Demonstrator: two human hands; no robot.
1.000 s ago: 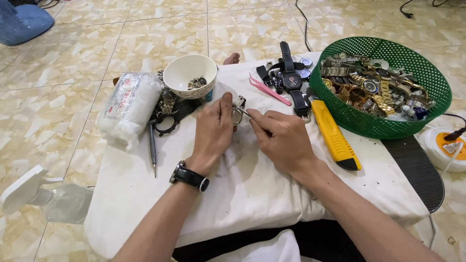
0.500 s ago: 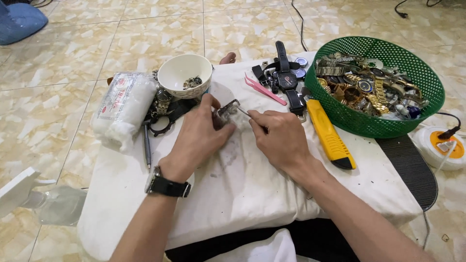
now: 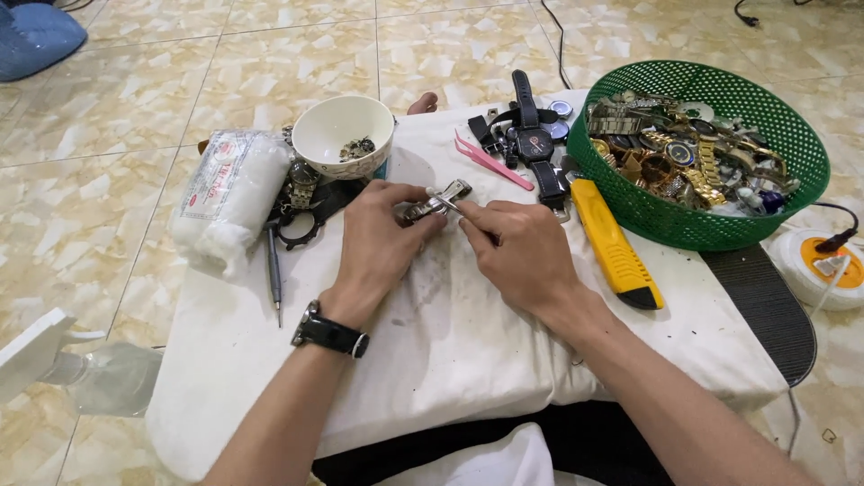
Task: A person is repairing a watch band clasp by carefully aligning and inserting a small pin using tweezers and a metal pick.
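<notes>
The left hand (image 3: 382,236) has been sliding down toward the frame's centre, its fingers closing on a small silvery watch piece (image 3: 436,200) over the white-covered worktop (image 3: 450,342). The right hand (image 3: 522,247) is pinching a thin tool against it, so the work is continuing. The piece looks metallic, partly hidden.

basket (image 3: 630,193): showing green plastic mesh, far right
watches in basket (image 3: 688,153): showing gold and silver
utility knife (image 3: 615,243): showing yellow with black tip
tweezers (image 3: 493,162): showing pink
bowl (image 3: 317,135): showing white
cloth (image 3: 450,351): showing white with grey smudges
metal watch piece (image 3: 436,201): showing silver, between both hands
wristwatch (image 3: 331,333): showing black, on left wrist
floor (image 3: 117,117): showing cream and tan marbled tiles
power strip reel (image 3: 823,265): showing white and orange
</notes>
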